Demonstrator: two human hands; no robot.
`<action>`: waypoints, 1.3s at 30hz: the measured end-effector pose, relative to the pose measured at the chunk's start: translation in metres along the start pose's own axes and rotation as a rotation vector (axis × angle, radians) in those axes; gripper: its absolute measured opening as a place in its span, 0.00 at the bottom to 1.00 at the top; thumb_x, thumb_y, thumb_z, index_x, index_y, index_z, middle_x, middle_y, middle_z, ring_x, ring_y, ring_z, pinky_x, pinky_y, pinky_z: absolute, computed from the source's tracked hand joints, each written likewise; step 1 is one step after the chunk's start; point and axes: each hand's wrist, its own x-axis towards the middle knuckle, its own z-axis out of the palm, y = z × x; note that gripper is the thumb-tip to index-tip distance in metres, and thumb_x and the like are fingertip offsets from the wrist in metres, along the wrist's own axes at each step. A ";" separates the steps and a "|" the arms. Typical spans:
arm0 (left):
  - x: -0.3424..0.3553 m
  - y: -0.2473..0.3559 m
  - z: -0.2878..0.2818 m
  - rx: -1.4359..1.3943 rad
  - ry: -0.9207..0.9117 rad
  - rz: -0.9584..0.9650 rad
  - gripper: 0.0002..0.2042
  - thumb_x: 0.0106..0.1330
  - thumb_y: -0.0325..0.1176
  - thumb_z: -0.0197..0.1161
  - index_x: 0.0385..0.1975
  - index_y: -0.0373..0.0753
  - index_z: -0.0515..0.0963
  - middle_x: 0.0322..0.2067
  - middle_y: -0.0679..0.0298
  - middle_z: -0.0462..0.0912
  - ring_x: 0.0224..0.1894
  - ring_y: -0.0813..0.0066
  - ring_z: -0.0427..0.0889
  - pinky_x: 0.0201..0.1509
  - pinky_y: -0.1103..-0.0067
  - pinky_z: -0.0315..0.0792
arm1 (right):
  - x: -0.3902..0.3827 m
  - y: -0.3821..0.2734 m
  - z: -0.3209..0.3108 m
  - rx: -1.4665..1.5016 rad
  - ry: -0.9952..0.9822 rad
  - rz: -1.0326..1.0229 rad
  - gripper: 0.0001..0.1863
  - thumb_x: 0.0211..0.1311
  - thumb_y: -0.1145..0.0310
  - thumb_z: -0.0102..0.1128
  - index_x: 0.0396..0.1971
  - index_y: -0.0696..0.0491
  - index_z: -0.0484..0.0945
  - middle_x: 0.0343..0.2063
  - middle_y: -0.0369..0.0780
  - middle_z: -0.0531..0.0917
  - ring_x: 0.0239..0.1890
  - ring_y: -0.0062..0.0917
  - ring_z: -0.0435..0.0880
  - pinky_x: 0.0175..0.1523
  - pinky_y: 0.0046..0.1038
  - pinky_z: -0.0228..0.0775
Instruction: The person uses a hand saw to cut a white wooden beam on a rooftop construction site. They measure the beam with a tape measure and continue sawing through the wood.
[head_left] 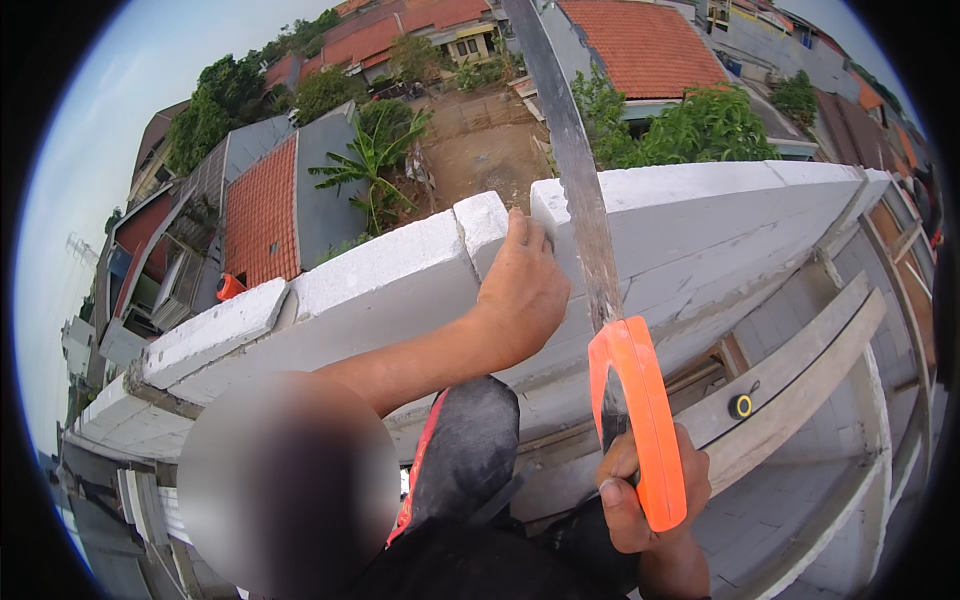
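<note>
My right hand (pixel 650 500) grips the orange handle (pixel 655 420) of a handsaw, whose long grey blade (pixel 590 220) points upward beside a gap in a white block wall (pixel 720 230). My left hand (pixel 520 295) is on a short white block piece (pixel 480 220) at the left of that gap, fingers curled over its edge. A longer block (pixel 375 265) adjoins it to the left. My dark knee (pixel 470 450) is near the inner wall face, below my left forearm. A blurred round patch hides the lower left.
A wooden plank (pixel 830 340) with a black-and-yellow tape measure (pixel 740 406) runs along the inner side, above lower block walls. A small orange object (pixel 230 286) sits at the outer left edge. Beyond the wall, far below, are a dirt yard (pixel 465 130), trees and tiled roofs (pixel 640 40).
</note>
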 end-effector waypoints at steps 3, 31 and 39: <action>-0.007 0.001 0.006 0.110 -0.019 0.011 0.13 0.66 0.36 0.62 0.40 0.39 0.91 0.44 0.50 0.89 0.57 0.49 0.82 0.75 0.43 0.56 | 0.000 -0.001 0.000 -0.016 -0.001 -0.003 0.08 0.53 0.65 0.73 0.30 0.51 0.83 0.25 0.34 0.80 0.20 0.28 0.76 0.26 0.28 0.69; -0.030 0.034 0.008 -0.671 -0.187 0.208 0.16 0.66 0.42 0.72 0.47 0.38 0.86 0.32 0.55 0.89 0.39 0.55 0.88 0.70 0.52 0.67 | 0.001 0.005 -0.003 0.039 -0.066 0.089 0.12 0.55 0.62 0.75 0.33 0.50 0.80 0.25 0.35 0.79 0.21 0.28 0.79 0.29 0.27 0.72; -0.070 -0.040 -0.028 -1.313 0.387 -0.044 0.15 0.66 0.38 0.75 0.45 0.33 0.86 0.36 0.57 0.89 0.40 0.61 0.89 0.47 0.72 0.80 | -0.010 -0.001 -0.035 -0.018 -0.264 0.167 0.25 0.65 0.54 0.76 0.50 0.58 0.80 0.30 0.39 0.81 0.24 0.31 0.84 0.29 0.28 0.74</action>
